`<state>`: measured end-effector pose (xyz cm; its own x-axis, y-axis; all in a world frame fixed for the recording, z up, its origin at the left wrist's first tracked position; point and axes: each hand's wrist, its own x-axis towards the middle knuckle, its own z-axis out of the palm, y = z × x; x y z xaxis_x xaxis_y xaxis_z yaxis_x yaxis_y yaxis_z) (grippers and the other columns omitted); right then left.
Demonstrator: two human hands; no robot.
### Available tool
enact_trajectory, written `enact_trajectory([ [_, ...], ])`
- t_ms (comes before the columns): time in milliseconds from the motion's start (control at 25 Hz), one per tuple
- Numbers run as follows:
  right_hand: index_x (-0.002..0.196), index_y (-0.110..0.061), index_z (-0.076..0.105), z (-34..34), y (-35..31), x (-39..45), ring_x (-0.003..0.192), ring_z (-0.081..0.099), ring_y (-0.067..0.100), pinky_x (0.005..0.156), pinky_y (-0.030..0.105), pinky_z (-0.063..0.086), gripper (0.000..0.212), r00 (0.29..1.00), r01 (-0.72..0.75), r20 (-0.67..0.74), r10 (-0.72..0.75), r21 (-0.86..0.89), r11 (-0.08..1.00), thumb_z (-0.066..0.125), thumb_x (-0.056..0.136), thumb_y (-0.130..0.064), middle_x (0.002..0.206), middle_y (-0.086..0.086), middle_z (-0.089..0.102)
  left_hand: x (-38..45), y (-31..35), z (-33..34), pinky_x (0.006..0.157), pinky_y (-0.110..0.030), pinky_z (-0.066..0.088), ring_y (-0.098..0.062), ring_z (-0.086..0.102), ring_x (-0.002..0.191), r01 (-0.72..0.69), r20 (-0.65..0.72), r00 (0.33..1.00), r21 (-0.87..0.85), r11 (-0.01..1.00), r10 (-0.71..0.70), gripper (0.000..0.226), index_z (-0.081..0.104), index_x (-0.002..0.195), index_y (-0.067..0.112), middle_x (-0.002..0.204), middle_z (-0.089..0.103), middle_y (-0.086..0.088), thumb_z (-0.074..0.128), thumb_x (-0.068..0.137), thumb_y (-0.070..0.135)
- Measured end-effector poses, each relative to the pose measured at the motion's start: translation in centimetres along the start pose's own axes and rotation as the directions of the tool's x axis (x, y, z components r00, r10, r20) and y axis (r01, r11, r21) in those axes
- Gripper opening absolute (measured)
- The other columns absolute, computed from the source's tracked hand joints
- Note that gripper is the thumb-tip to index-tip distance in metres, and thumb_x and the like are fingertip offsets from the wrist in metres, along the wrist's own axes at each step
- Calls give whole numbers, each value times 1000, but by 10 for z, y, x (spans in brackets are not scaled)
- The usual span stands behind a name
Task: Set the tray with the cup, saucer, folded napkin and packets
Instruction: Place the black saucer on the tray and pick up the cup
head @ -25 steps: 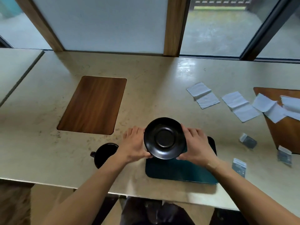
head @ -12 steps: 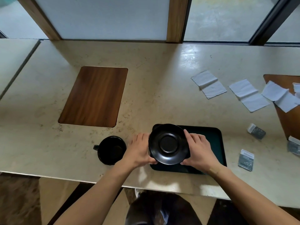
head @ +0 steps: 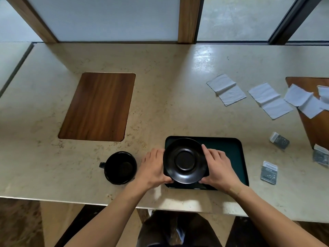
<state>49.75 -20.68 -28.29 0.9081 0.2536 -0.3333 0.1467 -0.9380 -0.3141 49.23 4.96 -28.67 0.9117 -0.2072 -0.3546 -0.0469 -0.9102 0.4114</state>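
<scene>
Beige stone counter under a window, w/ a wood inlay panel at 10 o'clock. Dark green tray sits near the front edge, approx 5 o'clock from centre. Both hands pinch the black saucer by its rim over the tray's left end: left hand at its 9, right hand at its 3. Black cup stands just left of the left hand. Unfolded napkins lie at 2 o'clock; packets at 4, off the tray.
</scene>
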Motion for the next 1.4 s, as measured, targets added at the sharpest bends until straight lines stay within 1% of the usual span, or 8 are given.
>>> enact_trajectory([
  [320, 153, -23, 1, 1, 3, 2, 133, 24, 26, 113, 42, 25, 122, 1000, 10, -7, -10, 9, 1000, 75, 62, -57, 147, 1, 33, 1, 3, -3, 98, -39, 37, -22, 42, 113, 9, -3, 1000, 22, 1000, -9, 92, 36, 129, 21, 122, 39, 0, 77, 54, 55],
  [640, 153, -24, -2, 1, 0, 1, 135, 22, 25, 115, 41, 21, 122, 1000, 8, 9, -8, -8, 1000, 72, 63, -61, 149, 0, 29, -3, 4, -4, 107, -40, 34, -23, 42, 119, 22, 3, 1000, 36, 999, -22, 99, 30, 138, 24, 128, 38, -1, 79, 58, 54],
  [800, 153, -26, -6, -4, -4, -3, 139, 11, 24, 116, 43, 19, 129, 999, -4, 34, 4, 18, 1000, 75, 58, -62, 155, -4, 15, -10, 2, -10, 110, -39, 32, -24, 37, 124, 22, -4, 1000, 31, 999, -22, 105, 22, 143, 25, 134, 35, -2, 81, 61, 54],
  [920, 153, -27, -4, -11, -18, -8, 142, 2, 22, 117, 42, 16, 129, 1000, 21, 9, -21, 29, 999, 72, 57, -68, 159, -7, 6, -24, -4, -21, 109, -37, 34, -22, 35, 123, -25, -64, 998, 23, 999, 27, 106, 17, 148, 24, 136, 33, -2, 77, 67, 58],
  [1080, 154, -28, 2, -11, -74, 0, 144, 1, 18, 119, 39, 9, 119, 988, 150, -38, -149, 17, 989, 65, 64, -73, 160, -10, 12, -49, -34, -55, 101, -33, 41, -16, 42, 115, -138, -244, 960, 8, 990, 136, 80, 36, 144, 25, 129, 45, 1, 63, 78, 60],
  [1200, 154, -27, 5, -1, -131, 9, 143, 4, 18, 118, 36, 11, 112, 965, 262, -26, -261, 34, 964, 62, 69, -71, 158, -10, 18, -70, -83, -80, 100, -35, 40, -15, 44, 114, -66, -331, 942, -14, 998, 57, 54, 49, 134, 26, 125, 51, 3, 54, 86, 52],
  [1280, 153, -25, 11, 9, -161, 14, 140, 10, 18, 115, 33, 16, 107, 950, 311, -29, -310, 48, 949, 63, 71, -68, 155, -8, 26, -83, -119, -89, 101, -38, 42, -15, 46, 115, 11, -320, 947, -28, 1000, -19, 44, 52, 132, 27, 125, 53, 5, 53, 91, 41],
  [1400, 152, -27, 16, 24, -194, 22, 136, 20, 17, 111, 33, 26, 102, 951, 308, -25, -307, 71, 949, 61, 69, -67, 151, -8, 34, -96, -161, -91, 101, -38, 42, -14, 51, 118, 77, -218, 973, -13, 997, -78, 40, 49, 136, 31, 129, 55, 7, 50, 96, 33],
])
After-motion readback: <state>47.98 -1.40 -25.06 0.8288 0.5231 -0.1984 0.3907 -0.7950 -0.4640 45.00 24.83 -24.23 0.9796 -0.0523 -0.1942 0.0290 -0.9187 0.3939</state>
